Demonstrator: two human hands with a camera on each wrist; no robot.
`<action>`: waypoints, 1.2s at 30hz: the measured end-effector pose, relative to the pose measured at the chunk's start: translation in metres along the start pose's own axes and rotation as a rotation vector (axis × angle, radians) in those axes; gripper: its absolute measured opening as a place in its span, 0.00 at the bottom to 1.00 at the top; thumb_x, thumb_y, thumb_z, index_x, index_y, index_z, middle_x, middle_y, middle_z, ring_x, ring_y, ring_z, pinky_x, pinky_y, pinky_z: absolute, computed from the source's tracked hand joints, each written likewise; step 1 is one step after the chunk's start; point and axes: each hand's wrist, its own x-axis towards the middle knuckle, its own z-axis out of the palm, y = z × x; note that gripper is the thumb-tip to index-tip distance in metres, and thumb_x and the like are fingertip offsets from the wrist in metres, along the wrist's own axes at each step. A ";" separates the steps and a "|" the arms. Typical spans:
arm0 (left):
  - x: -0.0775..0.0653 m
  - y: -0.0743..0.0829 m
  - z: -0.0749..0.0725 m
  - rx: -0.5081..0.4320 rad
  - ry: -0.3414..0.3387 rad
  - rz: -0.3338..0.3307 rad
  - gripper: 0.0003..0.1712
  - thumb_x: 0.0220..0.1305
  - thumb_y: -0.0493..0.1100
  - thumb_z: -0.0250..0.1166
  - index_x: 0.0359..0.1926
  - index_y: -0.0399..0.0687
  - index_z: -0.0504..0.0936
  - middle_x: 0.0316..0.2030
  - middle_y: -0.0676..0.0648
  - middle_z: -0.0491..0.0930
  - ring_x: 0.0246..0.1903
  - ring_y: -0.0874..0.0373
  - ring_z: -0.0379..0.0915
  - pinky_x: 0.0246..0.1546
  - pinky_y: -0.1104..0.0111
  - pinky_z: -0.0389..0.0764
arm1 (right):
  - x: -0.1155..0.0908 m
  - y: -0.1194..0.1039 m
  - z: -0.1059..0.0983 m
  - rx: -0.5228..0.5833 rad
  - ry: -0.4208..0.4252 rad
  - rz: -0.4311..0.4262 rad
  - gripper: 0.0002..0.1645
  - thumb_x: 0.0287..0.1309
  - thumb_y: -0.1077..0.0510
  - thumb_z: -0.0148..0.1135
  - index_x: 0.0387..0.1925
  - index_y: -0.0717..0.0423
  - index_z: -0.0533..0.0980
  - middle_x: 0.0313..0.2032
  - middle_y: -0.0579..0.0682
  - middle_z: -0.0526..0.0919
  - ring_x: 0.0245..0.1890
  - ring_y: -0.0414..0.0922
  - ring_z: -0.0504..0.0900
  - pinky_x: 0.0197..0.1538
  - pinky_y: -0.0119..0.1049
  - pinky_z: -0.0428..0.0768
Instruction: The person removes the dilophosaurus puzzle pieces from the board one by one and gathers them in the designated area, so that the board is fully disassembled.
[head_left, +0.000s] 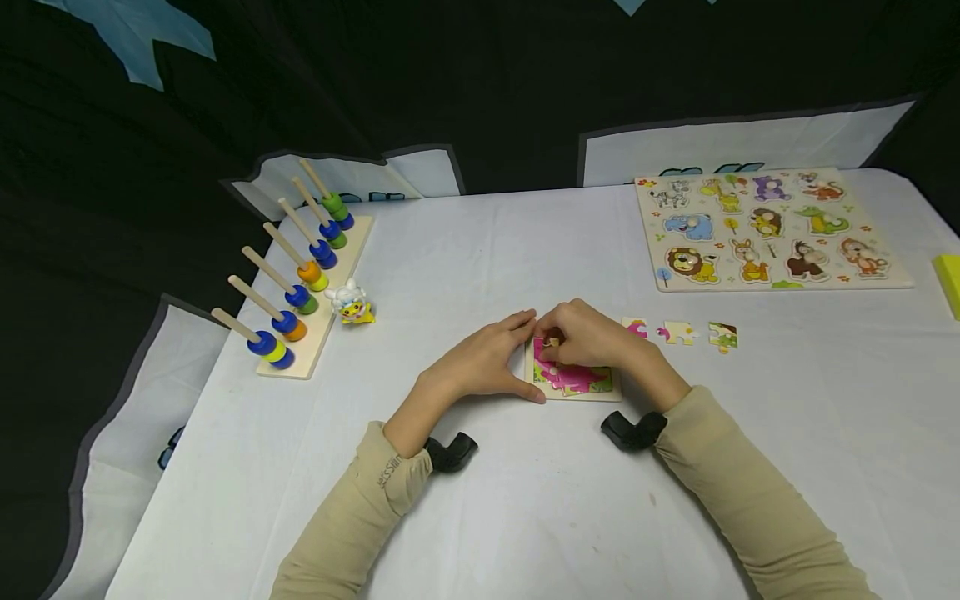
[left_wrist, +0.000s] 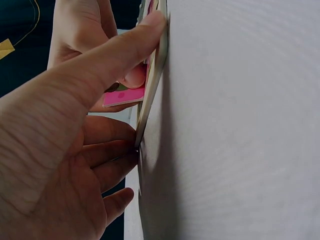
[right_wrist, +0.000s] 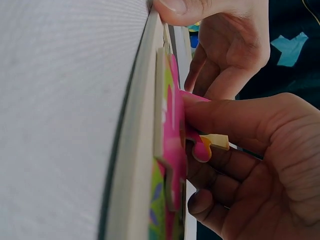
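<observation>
Fingers of the left hand (head_left: 480, 364) spread from the thumb, bracing the puzzle board's (head_left: 617, 385) near and left edges. Right hand (head_left: 592, 335) pinches a pink puzzle piece (left_wrist: 124, 97) over the board's upper part, which is on the white table (head_left: 525, 500).

Occlusion: right hand blocks the head view of the held piece and the board's far edge; can't tell if the piece is seated. Both wrist views see the board edge-on, artwork hard to read.

Around, left to right: peg stand (head_left: 315, 333) with coloured rings, toy figure (head_left: 352, 304) just beside it, three loose pieces (head_left: 681, 333), leftmost partly behind right hand, animal board (head_left: 727, 286) beyond them, yellow block (head_left: 948, 285) cut off by frame.
</observation>
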 end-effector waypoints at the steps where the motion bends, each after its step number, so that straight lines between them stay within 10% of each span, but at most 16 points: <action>1: 0.000 0.000 0.000 0.000 0.000 -0.001 0.61 0.39 0.68 0.67 0.68 0.42 0.53 0.70 0.48 0.48 0.69 0.58 0.44 0.68 0.65 0.54 | 0.000 0.000 0.000 -0.002 -0.001 -0.001 0.01 0.48 0.63 0.63 0.24 0.57 0.77 0.16 0.44 0.70 0.18 0.38 0.65 0.22 0.28 0.62; 36: -0.001 0.000 0.000 0.004 -0.002 0.004 0.61 0.40 0.69 0.67 0.68 0.41 0.53 0.70 0.48 0.47 0.69 0.57 0.44 0.68 0.64 0.54 | -0.001 0.000 -0.003 0.040 -0.024 0.009 0.03 0.48 0.61 0.64 0.24 0.56 0.80 0.19 0.45 0.75 0.20 0.38 0.67 0.22 0.27 0.65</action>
